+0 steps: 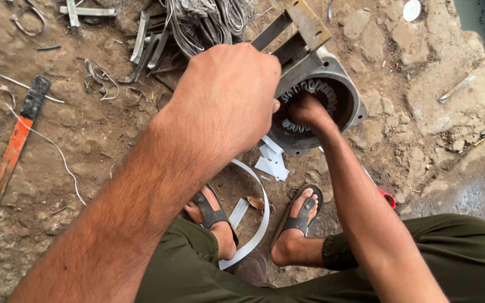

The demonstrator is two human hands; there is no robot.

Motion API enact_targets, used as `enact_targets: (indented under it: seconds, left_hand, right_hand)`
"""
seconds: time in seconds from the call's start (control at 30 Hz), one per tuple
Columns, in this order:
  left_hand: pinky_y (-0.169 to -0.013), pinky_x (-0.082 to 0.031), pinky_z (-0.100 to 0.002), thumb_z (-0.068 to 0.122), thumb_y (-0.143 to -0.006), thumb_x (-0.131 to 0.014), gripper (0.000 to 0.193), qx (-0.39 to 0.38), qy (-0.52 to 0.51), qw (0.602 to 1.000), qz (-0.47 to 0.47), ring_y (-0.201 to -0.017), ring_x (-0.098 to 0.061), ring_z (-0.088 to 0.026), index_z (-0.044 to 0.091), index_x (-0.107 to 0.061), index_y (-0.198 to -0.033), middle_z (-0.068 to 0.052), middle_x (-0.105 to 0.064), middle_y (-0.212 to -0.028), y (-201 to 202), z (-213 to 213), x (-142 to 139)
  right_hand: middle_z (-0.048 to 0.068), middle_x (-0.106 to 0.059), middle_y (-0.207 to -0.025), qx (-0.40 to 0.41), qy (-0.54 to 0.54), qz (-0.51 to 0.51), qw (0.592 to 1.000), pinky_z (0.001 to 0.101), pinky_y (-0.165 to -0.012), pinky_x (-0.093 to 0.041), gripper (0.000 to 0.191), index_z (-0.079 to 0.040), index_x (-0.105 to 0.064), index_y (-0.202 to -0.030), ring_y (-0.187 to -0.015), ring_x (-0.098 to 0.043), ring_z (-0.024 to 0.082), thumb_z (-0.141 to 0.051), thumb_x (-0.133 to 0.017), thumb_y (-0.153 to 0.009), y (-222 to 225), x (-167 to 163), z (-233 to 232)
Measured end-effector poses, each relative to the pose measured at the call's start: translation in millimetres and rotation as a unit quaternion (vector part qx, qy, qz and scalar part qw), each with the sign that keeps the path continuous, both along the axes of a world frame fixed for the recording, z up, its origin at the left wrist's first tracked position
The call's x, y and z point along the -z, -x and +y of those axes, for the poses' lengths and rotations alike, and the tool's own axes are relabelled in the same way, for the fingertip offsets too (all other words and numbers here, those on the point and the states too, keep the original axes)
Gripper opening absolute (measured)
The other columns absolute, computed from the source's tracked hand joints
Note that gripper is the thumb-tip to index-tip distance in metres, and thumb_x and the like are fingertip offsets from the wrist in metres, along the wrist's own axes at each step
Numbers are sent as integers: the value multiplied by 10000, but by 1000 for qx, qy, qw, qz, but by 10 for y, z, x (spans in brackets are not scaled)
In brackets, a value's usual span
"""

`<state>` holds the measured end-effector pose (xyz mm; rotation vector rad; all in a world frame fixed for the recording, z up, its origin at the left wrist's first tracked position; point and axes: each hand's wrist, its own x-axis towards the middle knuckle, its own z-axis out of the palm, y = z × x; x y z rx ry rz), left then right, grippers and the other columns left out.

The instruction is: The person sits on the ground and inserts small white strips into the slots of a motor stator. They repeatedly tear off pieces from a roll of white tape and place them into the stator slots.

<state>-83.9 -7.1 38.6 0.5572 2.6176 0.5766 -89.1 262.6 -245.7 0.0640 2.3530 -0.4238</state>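
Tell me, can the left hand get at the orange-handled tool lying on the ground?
Probably yes: the left hand is by the motor housing, and only bare dirt and thin wires lie between it and the orange-handled tool.

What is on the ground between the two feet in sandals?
In the head view, a curved white strip lies on the dirt between the left sandalled foot and the right one, with a dry brown leaf beside it.

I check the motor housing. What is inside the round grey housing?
Inside the housing, slotted stator teeth ring the bore; the right hand reaches in and covers the bottom.
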Motion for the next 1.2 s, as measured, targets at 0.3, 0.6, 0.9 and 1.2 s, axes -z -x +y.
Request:
enact_targets:
  seconds: [0.3, 0.6, 0.9, 1.2]
  left_hand:
    - [-716, -595, -464, 290, -839, -790, 288, -8, -24, 999, 23, -848, -739, -370, 17, -755, -925, -209, -731, -837, -24, -66, 106]
    - [-668, -611, -434, 293, -870, -769, 299, 0, -8, 1000, 23, -829, -753, -330, 6, -746, -948, -202, -732, -822, -39, -97, 116]
    - [-672, -609, -432, 299, -861, -785, 311, 7, -1, 999, 45, -834, -749, -338, 3, -743, -948, -206, -734, -828, -47, -82, 140]
    - [-736, -593, -457, 327, -849, -795, 325, -10, -9, 999, 44, -858, -742, -350, 20, -749, -942, -200, -738, -836, -91, -45, 85]
  right_hand:
    - [189, -769, -991, 79, 98, 13, 992, 405, -753, -576, 255, 20, -744, -1072, -868, -731, 248, -63, -630, -860, -57, -3, -56]
    - [188, -764, -1013, 79, 43, -31, 995, 389, -763, -575, 239, 10, -742, -1092, -881, -724, 242, -105, -610, -929, -24, -4, -104]
    - [199, -772, -1040, 143, 27, -93, 985, 394, -822, -612, 260, 21, -719, -1153, -920, -762, 256, -103, -583, -970, -13, -140, -178]
    - [173, -750, -1092, 134, 83, -26, 987, 379, -828, -573, 283, -23, -715, -1177, -937, -723, 240, -117, -622, -927, -71, -362, -282]
